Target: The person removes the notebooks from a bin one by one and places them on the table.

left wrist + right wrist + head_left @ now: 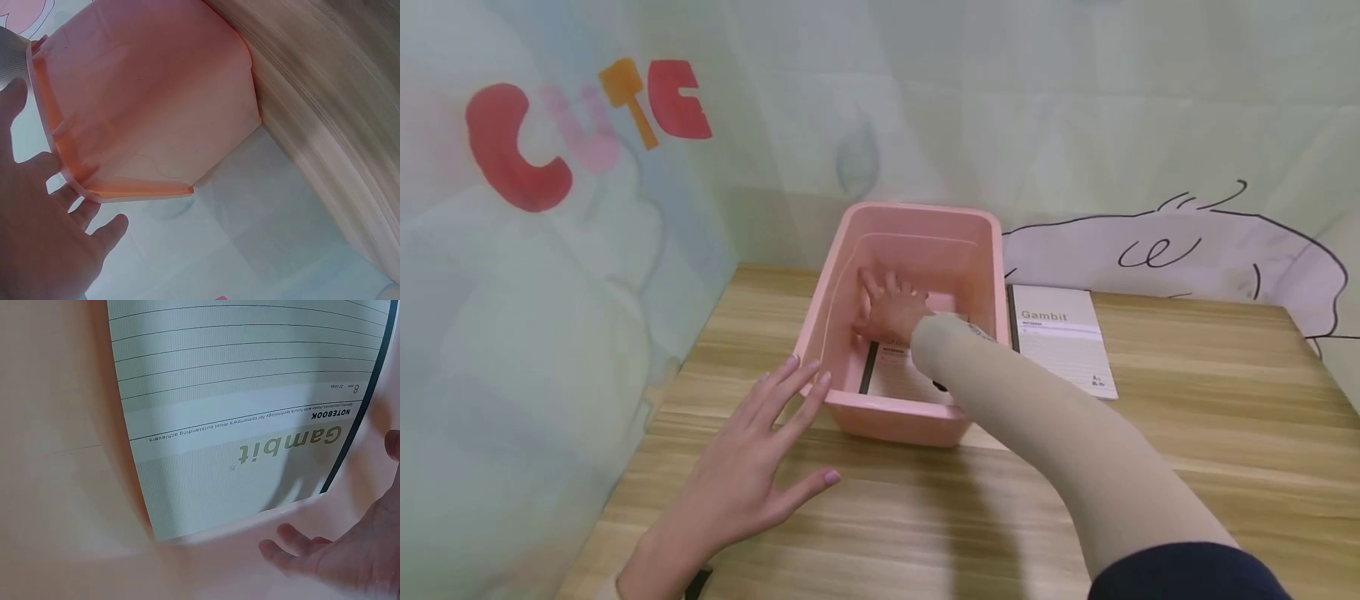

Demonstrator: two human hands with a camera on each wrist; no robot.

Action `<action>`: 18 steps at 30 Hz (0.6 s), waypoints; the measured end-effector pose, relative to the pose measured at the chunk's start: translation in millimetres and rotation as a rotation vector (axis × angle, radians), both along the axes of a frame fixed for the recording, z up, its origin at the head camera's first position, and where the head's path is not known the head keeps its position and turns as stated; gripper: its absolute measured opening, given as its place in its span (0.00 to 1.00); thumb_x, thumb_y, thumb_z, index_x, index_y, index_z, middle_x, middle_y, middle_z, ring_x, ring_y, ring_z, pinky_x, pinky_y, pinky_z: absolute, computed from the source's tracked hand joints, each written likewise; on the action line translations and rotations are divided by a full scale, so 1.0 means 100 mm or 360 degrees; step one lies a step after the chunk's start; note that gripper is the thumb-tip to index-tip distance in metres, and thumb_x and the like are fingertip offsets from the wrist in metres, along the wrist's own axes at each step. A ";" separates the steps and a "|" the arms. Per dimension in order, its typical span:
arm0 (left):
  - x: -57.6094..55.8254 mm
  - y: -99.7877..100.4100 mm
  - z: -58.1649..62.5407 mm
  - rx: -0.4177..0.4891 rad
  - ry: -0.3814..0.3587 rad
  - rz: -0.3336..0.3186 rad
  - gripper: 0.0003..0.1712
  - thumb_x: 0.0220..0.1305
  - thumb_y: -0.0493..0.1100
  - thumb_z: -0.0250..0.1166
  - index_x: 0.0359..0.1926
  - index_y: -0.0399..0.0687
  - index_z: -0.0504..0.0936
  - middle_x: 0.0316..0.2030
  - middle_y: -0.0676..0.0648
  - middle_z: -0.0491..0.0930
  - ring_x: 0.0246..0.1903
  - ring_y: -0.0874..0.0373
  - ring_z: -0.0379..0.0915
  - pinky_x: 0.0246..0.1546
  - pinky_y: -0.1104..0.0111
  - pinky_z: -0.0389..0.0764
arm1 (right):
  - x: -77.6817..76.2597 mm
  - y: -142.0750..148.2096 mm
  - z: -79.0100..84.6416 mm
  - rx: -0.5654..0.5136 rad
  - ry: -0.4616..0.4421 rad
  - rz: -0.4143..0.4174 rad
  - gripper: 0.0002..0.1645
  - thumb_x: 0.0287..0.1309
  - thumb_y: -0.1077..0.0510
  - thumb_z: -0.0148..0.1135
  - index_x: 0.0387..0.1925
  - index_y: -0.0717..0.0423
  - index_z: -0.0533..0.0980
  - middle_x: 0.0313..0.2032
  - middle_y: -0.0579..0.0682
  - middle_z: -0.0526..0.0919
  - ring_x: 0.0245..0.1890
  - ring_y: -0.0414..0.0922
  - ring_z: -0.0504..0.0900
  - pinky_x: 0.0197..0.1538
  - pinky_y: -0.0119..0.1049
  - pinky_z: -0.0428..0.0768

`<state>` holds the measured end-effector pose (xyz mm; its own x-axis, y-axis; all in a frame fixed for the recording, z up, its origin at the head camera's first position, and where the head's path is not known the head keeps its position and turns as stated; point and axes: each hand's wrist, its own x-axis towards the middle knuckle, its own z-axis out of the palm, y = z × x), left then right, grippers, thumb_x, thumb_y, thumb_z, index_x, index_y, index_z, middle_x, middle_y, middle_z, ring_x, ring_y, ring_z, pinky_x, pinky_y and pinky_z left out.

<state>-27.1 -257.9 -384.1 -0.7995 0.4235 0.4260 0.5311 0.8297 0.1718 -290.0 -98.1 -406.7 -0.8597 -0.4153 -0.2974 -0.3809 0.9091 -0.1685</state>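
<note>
A pink plastic bin stands on the wooden table, with a white "Gambit" notebook lying inside, dark spine along one edge. My right hand reaches into the bin with its fingers spread over the top end of that notebook; in the right wrist view the right hand holds nothing and is just past the notebook's edge. My left hand has its fingertips on the bin's near left rim, fingers straight and thumb spread away. The left wrist view shows the left fingers against the rim from outside.
A second "Gambit" notebook lies on the table right of the bin, close by its wall. Behind and to the left hang printed cloth walls, one bearing the letters "CUTE". The table's left edge runs along the cloth.
</note>
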 end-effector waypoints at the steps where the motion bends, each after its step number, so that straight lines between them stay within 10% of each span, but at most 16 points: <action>1: 0.00 0.00 0.00 0.0000 0.0002 0.0000 0.53 0.74 0.80 0.44 0.85 0.52 0.55 0.82 0.44 0.57 0.83 0.45 0.47 0.85 0.60 0.41 | 0.00 0.00 0.00 -0.0010 -0.0016 -0.0012 0.60 0.71 0.29 0.56 0.86 0.34 0.32 0.86 0.57 0.37 0.84 0.62 0.46 0.79 0.68 0.56; 18: 0.02 0.00 -0.04 0.0012 0.0025 -0.0003 0.52 0.74 0.79 0.44 0.85 0.52 0.55 0.82 0.45 0.57 0.83 0.44 0.47 0.85 0.57 0.43 | 0.02 -0.01 0.00 0.0069 0.0015 0.0043 0.59 0.71 0.28 0.53 0.86 0.36 0.32 0.86 0.55 0.41 0.82 0.63 0.56 0.80 0.68 0.55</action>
<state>-25.6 -257.6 -387.6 -0.7918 0.4218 0.4417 0.5355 0.8273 0.1699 -288.3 -99.5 -407.0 -0.8511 -0.4253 -0.3076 -0.4068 0.9048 -0.1256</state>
